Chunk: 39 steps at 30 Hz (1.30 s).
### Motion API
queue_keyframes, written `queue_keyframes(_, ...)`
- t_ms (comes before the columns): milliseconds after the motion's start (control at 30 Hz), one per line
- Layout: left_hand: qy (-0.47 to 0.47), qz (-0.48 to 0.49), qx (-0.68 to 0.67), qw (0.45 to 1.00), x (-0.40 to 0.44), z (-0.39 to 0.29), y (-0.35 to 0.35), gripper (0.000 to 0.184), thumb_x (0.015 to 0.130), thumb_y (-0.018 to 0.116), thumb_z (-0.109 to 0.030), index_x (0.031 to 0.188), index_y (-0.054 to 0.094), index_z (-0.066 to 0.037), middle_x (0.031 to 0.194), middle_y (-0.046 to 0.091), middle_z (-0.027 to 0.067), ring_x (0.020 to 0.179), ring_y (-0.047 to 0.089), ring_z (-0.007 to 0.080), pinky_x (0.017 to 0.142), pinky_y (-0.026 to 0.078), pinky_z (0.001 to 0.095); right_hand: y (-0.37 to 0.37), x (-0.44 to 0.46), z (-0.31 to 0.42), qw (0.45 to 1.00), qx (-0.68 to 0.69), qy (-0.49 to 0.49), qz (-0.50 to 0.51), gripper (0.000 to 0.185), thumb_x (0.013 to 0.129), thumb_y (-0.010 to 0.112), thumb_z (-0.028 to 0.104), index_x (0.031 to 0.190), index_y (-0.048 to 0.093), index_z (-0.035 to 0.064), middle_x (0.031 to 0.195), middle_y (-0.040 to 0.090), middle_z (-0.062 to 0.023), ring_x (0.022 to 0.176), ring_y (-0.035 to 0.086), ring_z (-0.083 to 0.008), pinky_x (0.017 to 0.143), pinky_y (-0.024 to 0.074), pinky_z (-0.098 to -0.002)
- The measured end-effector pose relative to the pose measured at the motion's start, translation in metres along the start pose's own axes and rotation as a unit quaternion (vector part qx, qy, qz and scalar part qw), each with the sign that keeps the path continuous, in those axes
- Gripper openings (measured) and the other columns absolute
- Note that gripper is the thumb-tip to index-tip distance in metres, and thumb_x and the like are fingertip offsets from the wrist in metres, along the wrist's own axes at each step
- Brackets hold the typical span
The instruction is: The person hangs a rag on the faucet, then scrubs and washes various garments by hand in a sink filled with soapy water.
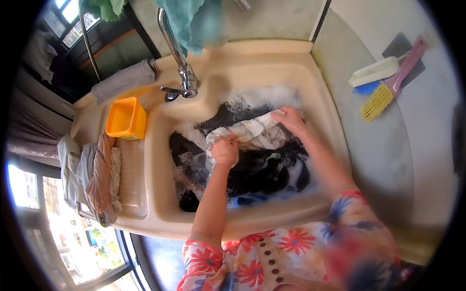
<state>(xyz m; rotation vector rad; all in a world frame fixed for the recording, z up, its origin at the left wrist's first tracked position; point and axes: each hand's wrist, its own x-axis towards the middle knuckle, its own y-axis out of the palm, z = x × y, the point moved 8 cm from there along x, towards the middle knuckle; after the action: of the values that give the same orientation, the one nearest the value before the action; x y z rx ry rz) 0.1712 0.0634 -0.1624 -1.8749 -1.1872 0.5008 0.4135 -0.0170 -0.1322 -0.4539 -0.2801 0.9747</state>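
Observation:
A white cloth with thin dark stripes (250, 130) is stretched between my two hands, over soapy water in a beige sink (160, 194). My left hand (224, 149) is closed around its left end. At the upper right end, my right hand (291, 120) grips the same cloth. Dark garments (262, 172) lie in the foamy water beneath it. A bit of blue fabric (250, 199) shows near the front of the basin.
An orange tub (127, 118) and several folded cloths (99, 174) rest on the left ledge. The chrome tap (187, 80) rises behind the basin. Two brushes (395, 80) hang on the right wall. Teal cloth (187, 22) hangs above.

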Motion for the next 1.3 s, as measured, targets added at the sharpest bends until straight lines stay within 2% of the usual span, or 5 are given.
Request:
queue_keyframes(767,-0.357,0.037,-0.798,0.485,-0.013,-0.005,0.021,0.028,0.092,0.039,-0.021,0.100,0.054,0.001,0.093,0.059,0.0121,0.089,0.056,0.0260,0.081,0.046,0.0410,0.076,-0.032,0.106,0.964,0.169,0.040,0.199,0.017,0.073,0.054,0.013,0.085,0.060,0.0021,0.089,0.062,-0.0093,0.083,0.059,-0.0181,0.078,0.0438,-0.0285)
queue_keyframes(833,0.032,0.226,-0.936,0.266,-0.007,-0.018,0.042,0.031,0.092,0.041,-0.031,0.079,0.056,-0.007,0.086,0.060,0.0067,0.086,0.056,0.0208,0.072,0.046,0.0341,0.093,-0.038,0.108,0.986,0.046,0.000,0.157,0.018,0.076,0.053,0.020,0.081,0.060,0.0042,0.081,0.060,-0.0118,0.075,0.059,-0.0230,0.072,0.0437,-0.0341)
queue_keyframes(1000,-0.420,0.018,-0.724,0.548,-0.047,-0.030,0.045,0.029,0.089,0.035,-0.027,0.106,0.052,-0.010,0.102,0.055,0.0082,0.091,0.054,0.0243,0.077,0.045,0.0379,0.109,-0.028,0.117,0.975,-0.174,-0.138,0.026,0.025,0.082,0.050,0.031,0.075,0.057,0.0076,0.071,0.058,-0.0193,0.065,0.056,-0.0363,0.056,0.0427,-0.0479)
queue_keyframes(1233,0.015,0.219,-0.908,0.357,-0.017,-0.044,0.015,0.024,0.090,0.045,-0.032,0.084,0.053,-0.010,0.070,0.052,-0.0019,0.067,0.050,0.0149,0.060,0.043,0.0304,0.109,-0.053,0.114,0.972,-0.120,-0.199,0.020,0.024,0.079,0.052,0.029,0.073,0.057,0.0063,0.070,0.059,-0.0158,0.064,0.057,-0.0348,0.056,0.0446,-0.0437)
queue_keyframes(1300,-0.383,0.029,-0.746,0.544,-0.028,-0.042,0.013,0.027,0.086,0.054,-0.032,0.081,0.055,-0.006,0.073,0.054,-0.0006,0.067,0.053,0.0146,0.058,0.046,0.0304,0.101,-0.026,0.086,0.980,-0.160,-0.119,0.028,0.029,0.080,0.051,0.032,0.073,0.058,0.0054,0.071,0.058,-0.0170,0.066,0.058,-0.0345,0.058,0.0455,-0.0419)
